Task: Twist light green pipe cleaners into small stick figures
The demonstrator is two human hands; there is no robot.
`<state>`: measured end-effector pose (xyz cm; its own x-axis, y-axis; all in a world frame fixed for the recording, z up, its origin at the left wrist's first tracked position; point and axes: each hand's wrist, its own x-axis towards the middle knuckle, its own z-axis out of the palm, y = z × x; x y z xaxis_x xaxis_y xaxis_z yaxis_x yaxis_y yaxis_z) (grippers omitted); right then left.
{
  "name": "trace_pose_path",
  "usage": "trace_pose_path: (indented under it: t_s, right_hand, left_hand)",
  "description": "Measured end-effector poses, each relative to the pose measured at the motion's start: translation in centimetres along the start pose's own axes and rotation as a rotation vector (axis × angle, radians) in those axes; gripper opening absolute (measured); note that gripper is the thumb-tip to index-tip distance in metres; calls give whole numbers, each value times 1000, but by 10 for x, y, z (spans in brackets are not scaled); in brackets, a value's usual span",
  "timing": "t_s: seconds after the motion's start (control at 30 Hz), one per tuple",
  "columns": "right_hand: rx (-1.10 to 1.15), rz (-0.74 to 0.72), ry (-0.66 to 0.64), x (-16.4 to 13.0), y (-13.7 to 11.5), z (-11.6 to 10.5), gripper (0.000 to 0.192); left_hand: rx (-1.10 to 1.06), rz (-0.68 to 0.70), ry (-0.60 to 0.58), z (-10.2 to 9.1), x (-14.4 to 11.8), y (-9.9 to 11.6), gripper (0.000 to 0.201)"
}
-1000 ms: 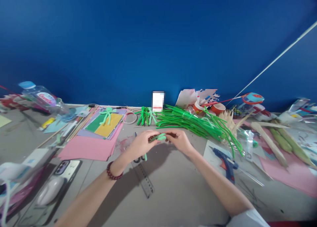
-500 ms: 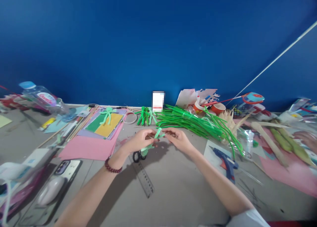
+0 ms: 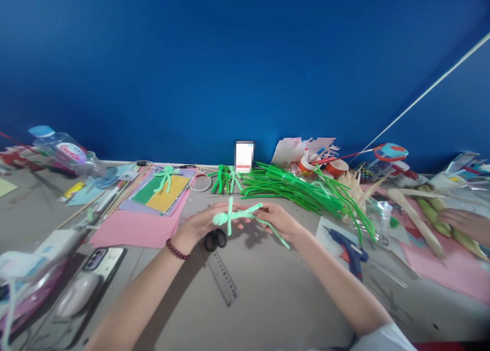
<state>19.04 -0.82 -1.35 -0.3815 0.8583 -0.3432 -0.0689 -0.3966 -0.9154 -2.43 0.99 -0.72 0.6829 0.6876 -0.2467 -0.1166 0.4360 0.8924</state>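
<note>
Both hands hold a pale green pipe-cleaner figure sideways above the table, its round head toward the left and its two legs spread to the right. My left hand is closed on it from behind, its fingertips partly hidden by the figure's body. With thumb and fingers, my right hand pinches it near the base of the legs. Black-handled scissors lie just below my left hand, and a ruler points toward me from there. Farther back rest several finished-looking green figures.
Many green pipe cleaners lie along the blue wall. A glue gun is right of my forearm. Pink paper and a phone under a mouse are at left. At far right, another person's hand touches green pods.
The figure has been raised and turned sideways, so its head now points left and its legs right. At far right the other person's hand has moved inward onto the pods.
</note>
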Motion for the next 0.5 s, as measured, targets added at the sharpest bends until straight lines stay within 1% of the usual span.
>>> trace_pose_path:
  t_s: [0.1,0.2,0.27,0.33,0.4,0.43,0.5]
  right_hand:
    - [211,52,-61,2,4,3,30]
    - [284,83,-84,4,6,7,33]
    - [297,86,-66,5,8,9,34]
    - [292,76,-40,5,10,11,35]
    - [254,65,-35,4,11,13,34]
    - [226,59,-47,4,11,13,33]
    - [168,47,-83,1,8,14,30]
  left_hand:
    - [38,97,36,-2,2,-7,31]
    - [202,193,149,7,3,-12,30]
    - [328,252,231,17,2,-11,28]
    - [438,322,348,27,0,-8,28]
    - [518,362,434,34,0,-7,27]
    - [532,365,461,35,0,-8,28]
    - [508,363,476,33,1,-10,29]
